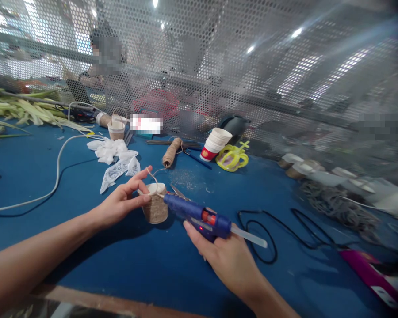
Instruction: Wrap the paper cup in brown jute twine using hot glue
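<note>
A paper cup [155, 209] wrapped in brown twine stands upright on the blue table, its white rim partly bare. My left hand [128, 194] grips the cup at its left rim, thumb on the near side, and a loose strand of twine rises beside the fingertips. In my right hand [223, 249] is a blue hot glue gun [199, 214], a clear glue stick jutting from its back and a small red light lit. The nozzle meets the cup's upper right edge. Behind the cup lies a spool of twine [172, 152], with a strand leading towards the cup.
Scissors [179, 192] lie partly hidden behind the glue gun. Farther back are stacked paper cups [215, 145], a yellow crown-shaped piece [231, 158] and white crumpled plastic [114, 152]. A black cord [272, 221] runs right to a purple power strip [368, 269]. Perforated metal screen stands behind.
</note>
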`<action>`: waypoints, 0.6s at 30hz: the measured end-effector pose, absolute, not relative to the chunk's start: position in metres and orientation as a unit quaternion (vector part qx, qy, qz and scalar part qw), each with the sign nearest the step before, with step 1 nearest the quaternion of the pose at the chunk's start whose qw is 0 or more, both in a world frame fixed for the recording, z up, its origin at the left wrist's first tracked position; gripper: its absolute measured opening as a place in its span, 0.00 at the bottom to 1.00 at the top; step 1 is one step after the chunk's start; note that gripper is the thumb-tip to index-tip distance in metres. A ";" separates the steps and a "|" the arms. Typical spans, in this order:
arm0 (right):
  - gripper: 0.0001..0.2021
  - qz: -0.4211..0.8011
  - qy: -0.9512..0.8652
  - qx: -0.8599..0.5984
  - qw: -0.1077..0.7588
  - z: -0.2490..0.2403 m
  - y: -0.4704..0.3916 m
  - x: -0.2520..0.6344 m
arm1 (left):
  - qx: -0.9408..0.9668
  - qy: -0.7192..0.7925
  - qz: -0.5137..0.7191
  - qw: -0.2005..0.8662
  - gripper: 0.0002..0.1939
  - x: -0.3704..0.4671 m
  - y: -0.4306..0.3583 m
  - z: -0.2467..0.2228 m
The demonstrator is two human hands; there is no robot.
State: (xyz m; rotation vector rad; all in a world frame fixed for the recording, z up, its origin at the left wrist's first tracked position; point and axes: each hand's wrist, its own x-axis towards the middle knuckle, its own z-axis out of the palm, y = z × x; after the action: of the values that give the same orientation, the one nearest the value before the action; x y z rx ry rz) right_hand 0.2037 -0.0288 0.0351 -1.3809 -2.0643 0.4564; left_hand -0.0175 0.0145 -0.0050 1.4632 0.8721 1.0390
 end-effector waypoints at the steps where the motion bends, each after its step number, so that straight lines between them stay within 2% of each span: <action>1: 0.09 0.165 -0.783 -0.518 0.303 0.034 -0.028 0.205 | 0.616 0.368 0.436 0.543 0.09 -0.018 0.015 -0.005; 9: 0.12 0.106 -0.805 -0.522 0.263 0.039 -0.023 0.209 | 0.616 0.369 0.434 0.545 0.10 -0.020 0.017 -0.008; 18: 0.09 0.153 -0.784 -0.515 0.309 0.031 -0.028 0.205 | 0.611 0.372 0.436 0.546 0.10 -0.020 0.015 -0.007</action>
State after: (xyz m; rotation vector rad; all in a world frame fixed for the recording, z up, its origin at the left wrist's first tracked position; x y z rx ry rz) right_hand 0.2055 -0.0277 0.0307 -1.3618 -2.0725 0.4031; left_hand -0.0201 0.0149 -0.0067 1.4492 0.8822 1.0346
